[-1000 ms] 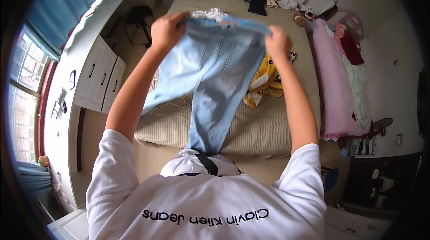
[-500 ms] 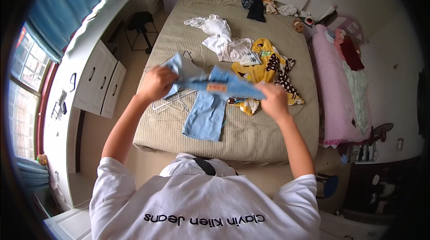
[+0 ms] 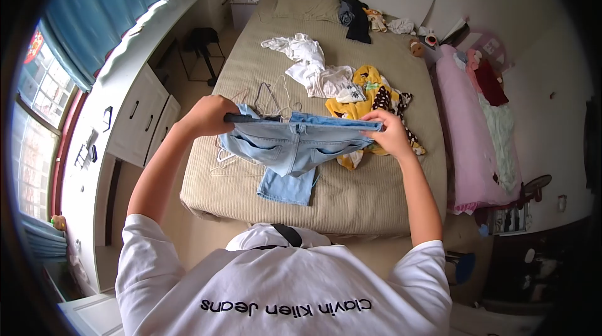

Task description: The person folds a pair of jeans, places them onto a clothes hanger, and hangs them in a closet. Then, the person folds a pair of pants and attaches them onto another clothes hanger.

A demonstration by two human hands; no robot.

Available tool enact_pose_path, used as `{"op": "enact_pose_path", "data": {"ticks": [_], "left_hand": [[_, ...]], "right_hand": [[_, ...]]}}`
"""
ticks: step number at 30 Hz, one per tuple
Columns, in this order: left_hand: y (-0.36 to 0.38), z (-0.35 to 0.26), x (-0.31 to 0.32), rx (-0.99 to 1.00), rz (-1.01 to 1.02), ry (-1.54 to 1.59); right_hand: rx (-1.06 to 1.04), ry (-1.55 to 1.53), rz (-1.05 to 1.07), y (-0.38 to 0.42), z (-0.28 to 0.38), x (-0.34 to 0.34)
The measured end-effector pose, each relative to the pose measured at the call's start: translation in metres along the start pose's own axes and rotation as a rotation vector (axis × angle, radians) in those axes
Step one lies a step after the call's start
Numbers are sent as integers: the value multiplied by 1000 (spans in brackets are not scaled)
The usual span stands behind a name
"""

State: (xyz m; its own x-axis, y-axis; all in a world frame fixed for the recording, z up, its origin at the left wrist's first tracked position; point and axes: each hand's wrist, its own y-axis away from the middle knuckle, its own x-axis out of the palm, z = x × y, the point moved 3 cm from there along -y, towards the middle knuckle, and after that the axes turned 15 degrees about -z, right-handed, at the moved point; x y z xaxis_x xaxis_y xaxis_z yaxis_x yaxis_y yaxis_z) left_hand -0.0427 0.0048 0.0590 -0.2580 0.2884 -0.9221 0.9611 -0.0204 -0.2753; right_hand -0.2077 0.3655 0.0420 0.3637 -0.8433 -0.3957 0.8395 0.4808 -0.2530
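Note:
Both hands hold a pair of light-blue jeans (image 3: 295, 143) by the waistband, stretched wide above the bed. My left hand (image 3: 213, 116) is closed around the waistband's left end. At the right end, my right hand (image 3: 387, 134) pinches the waistband between thumb and fingers. The seat hangs down with two pockets showing. Below it, a light-blue denim leg (image 3: 286, 186) lies on the bed; its upper part is hidden behind the held jeans. Several wire hangers (image 3: 269, 97) lie beyond and beside my left hand. Past my right hand is a yellow patterned cloth (image 3: 370, 88).
White clothes (image 3: 301, 53) are heaped on the bed (image 3: 232, 204). Dark clothing (image 3: 357, 19) lies by the pillow (image 3: 307, 6). A white desk with drawers (image 3: 135, 113) and a black stool (image 3: 202, 41) stand left; a pink-covered piece (image 3: 461, 141) stands right.
The jeans have been turned so their seat and pockets now hang into view, where the waistband label showed before. Both hands still hold the waistband, pulled straighter and slightly wider.

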Motion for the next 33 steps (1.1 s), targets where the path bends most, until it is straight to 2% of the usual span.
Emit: {"op": "enact_pose_path", "data": {"ticks": [2, 3, 6, 10, 11, 14, 16, 17, 18, 20, 22, 23, 24, 27, 30, 33], "left_hand": [[-5, -2, -22, -62, 25, -78], [-5, -2, -32, -53, -3, -86], [-13, -2, -65, 35, -138, -159], [-24, -9, -112, -51, -361, -204], [-27, -8, -119, 38, -484, -243], [-35, -18, -143, 104, -775, -231], [-38, -24, -156, 257, -886, 54], [-41, -29, -160, 359, -888, 358], [-44, -38, -161, 458, -871, 666], [-54, -60, -155, 561, -705, 1185], [-69, -80, -142, 722, -567, 1400], [-73, -89, -134, 693, -512, 1454], [-82, -89, -127, 788, -430, 1429], [-92, -88, -112, 717, -445, 1593], [-97, -82, -111, 729, -444, 1660], [-102, -71, -103, 795, -379, 1673]], "right_hand": [[186, -200, -43, -2, 10, -7], [207, -251, -53, -3, 19, -7], [118, -432, -116, -12, 52, -11], [-68, -520, -125, -11, 125, -14], [-102, -496, -118, -7, 150, -12], [-403, -459, -39, 5, 204, -5], [-628, -665, 235, 13, 228, 0], [-760, -721, 332, 16, 243, 6], [-796, -797, 438, 13, 250, 12], [-714, -966, 439, -5, 242, 32], [-720, -911, 280, -37, 234, 64], [-691, -820, 119, -43, 231, 77], [-659, -727, -39, -48, 229, 87], [-900, -364, -439, -54, 226, 106], [-434, -711, -584, -45, 214, 133], [-154, -455, -282, -47, 181, 150]]}}
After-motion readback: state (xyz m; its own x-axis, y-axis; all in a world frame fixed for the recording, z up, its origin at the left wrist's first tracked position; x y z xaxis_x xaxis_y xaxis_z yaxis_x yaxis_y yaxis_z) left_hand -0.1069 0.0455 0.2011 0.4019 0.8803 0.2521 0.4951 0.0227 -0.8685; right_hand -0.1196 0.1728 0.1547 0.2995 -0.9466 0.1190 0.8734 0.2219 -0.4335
